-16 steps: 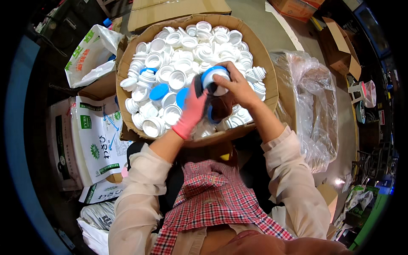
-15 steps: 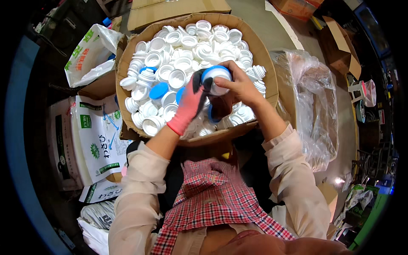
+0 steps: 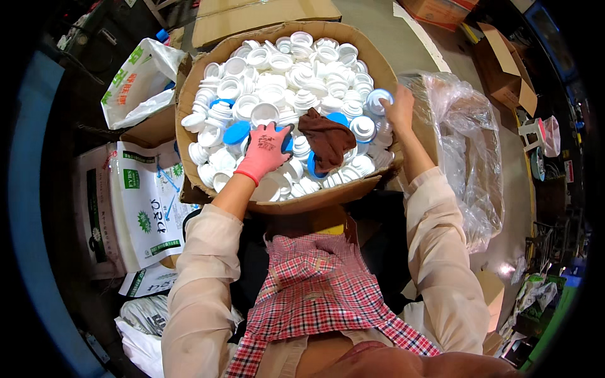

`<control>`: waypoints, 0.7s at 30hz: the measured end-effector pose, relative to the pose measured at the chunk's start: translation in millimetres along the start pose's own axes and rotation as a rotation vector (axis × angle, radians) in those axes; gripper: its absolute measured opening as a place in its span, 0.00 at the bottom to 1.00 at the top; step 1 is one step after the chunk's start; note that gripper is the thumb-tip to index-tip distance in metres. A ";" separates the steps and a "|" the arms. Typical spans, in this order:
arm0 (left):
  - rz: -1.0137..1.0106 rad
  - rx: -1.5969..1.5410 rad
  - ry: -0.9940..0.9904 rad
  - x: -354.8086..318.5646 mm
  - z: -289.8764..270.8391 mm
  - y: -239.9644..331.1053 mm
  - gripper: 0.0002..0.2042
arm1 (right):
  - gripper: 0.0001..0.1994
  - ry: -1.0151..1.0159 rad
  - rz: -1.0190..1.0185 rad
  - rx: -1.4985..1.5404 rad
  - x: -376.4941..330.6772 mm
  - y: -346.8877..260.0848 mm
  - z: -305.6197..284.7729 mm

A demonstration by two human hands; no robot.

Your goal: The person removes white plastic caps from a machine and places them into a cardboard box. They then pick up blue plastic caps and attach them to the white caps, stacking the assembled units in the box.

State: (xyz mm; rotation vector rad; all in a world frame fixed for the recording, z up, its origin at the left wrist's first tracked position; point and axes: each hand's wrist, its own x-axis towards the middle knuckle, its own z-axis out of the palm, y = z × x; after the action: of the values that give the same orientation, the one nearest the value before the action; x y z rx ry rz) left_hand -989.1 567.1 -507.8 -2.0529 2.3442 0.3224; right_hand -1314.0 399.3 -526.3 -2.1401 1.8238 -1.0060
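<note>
A large cardboard box [image 3: 382, 58] is heaped with white plastic caps [image 3: 271, 94], blue ones among them. My left hand [image 3: 265, 152], in a pink glove with dark fingertips, reaches down into the near left of the heap. Its thumb and finger lie on either side of a blue cap [image 3: 285, 141], seemingly gripping it. Bare, my right hand [image 3: 399, 108] is at the box's right rim, fingers closed on a white cap with a blue edge [image 3: 379, 101]. A crumpled brown cloth [image 3: 325, 140] rests on the caps between my hands.
Clear plastic wrap [image 3: 463, 145] covers something right of the box. To the left stand a white plastic bag [image 3: 142, 79] and printed white sacks [image 3: 148, 201]. Behind the box lies flat cardboard [image 3: 265, 19]; an open carton [image 3: 504, 69] is at far right.
My hands have parted from over the heap's middle. The left went down to the caps, while the right carried a cap to the right rim. The brown cloth now lies free on the heap.
</note>
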 end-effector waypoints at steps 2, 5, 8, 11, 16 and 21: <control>-0.039 -0.037 0.040 1.9 -2.0 -1.4 0.31 | 0.18 0.083 -0.439 -0.104 -9.3 -35.7 -1.6; -0.089 -0.255 0.195 8.5 -12.1 -1.3 0.27 | 0.09 -0.326 -0.271 0.165 -23.9 -50.9 17.1; -0.050 -1.697 0.035 8.9 -34.6 -28.7 0.23 | 0.09 -0.417 -0.201 0.082 -26.9 -61.1 44.0; 0.147 -2.504 -0.260 5.5 -51.8 -29.0 0.33 | 0.09 -0.394 -0.190 0.062 -25.4 -65.5 70.9; 0.262 -2.697 -0.275 4.3 -55.8 -27.3 0.32 | 0.08 -0.470 -0.164 -0.143 -19.8 -71.6 98.3; 0.355 -2.627 -0.207 -3.0 -57.3 -35.1 0.30 | 0.07 -0.388 -0.518 -0.135 -7.8 -126.4 36.0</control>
State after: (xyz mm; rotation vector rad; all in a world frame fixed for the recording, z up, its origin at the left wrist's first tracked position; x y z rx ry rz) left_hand -946.9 556.7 -456.4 0.1311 -0.3841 -1.8491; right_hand -1190.2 426.9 -491.1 -2.7288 1.2187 -0.4891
